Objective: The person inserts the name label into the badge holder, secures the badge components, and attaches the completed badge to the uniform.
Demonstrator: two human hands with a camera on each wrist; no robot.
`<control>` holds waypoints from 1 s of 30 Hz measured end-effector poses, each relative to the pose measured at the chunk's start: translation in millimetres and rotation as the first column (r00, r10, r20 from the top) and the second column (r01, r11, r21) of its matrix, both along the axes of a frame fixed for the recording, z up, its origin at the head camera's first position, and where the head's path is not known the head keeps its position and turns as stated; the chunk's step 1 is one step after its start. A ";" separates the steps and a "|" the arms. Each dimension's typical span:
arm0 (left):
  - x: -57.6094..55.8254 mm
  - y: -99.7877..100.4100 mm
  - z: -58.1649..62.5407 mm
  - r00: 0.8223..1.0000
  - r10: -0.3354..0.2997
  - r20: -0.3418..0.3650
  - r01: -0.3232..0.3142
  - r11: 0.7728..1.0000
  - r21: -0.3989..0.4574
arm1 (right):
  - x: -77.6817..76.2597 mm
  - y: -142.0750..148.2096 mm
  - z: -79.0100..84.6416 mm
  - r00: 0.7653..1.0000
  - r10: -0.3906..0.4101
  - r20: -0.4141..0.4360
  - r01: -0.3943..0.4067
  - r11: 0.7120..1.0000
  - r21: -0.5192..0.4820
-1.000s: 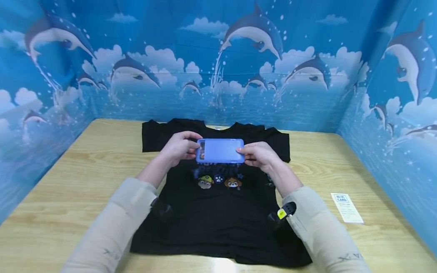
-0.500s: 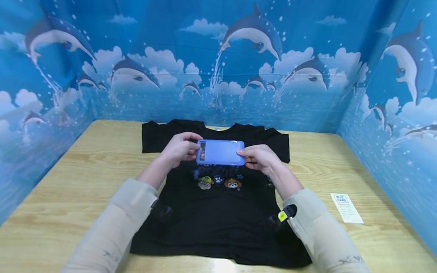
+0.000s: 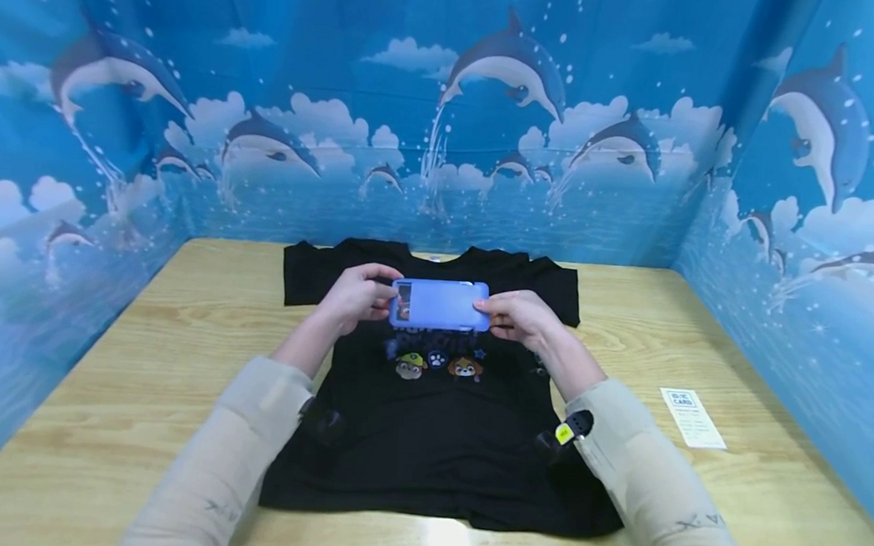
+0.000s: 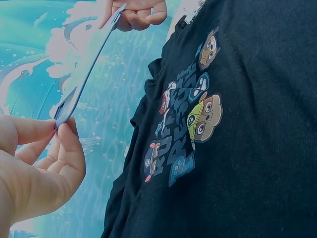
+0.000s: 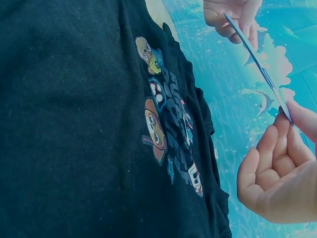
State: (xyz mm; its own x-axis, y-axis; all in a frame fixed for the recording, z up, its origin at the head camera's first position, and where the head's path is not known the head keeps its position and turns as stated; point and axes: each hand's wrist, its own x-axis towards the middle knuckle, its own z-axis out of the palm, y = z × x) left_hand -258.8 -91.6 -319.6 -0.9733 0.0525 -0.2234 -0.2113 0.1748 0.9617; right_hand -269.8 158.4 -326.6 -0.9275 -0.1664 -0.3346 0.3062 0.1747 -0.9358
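Blue flat case up over a black tee — left hand pinching one end, right hand pinching the other, tee's spread on the counter.

A curtained-off tabletop booth, dolphin-print hangings on three sides of a wood-grain table.

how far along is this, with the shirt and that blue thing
Done: the black shirt lies spread out on the table. In hand: the left hand and right hand pinch opposite ends of the blue piece, raised off the shirt. Left, probably: putting it down; the white card lies apart on the table.
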 end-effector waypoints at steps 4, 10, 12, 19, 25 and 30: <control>-1.1 -0.9 -0.9 1.000 0.006 0.010 -0.006 1.000 0.012 | -1.2 2.9 -0.5 1.000 -0.003 0.008 0.003 1.000 -0.001; -2.2 -1.5 -2.2 0.999 0.011 0.037 -0.013 0.999 0.046 | -2.4 6.0 -1.7 1.000 0.002 0.013 -0.001 1.000 -0.013; -2.6 -2.3 -3.0 0.999 0.008 0.050 -0.011 0.998 0.060 | -1.9 6.4 -1.8 1.000 0.007 0.018 -0.007 1.000 -0.008; -3.1 -4.3 -5.0 0.998 -0.010 0.063 0.003 0.993 0.118 | -2.1 8.1 0.3 1.000 0.023 0.010 -0.023 1.000 -0.005; -2.1 -4.4 -3.7 0.997 -0.028 0.074 0.017 0.989 0.149 | -3.3 10.0 2.5 0.999 0.051 0.008 -0.051 0.999 0.001; -2.6 -4.8 -4.1 0.994 -0.024 0.108 0.008 0.989 0.146 | -3.3 10.0 2.8 0.999 0.049 0.003 -0.049 0.999 0.022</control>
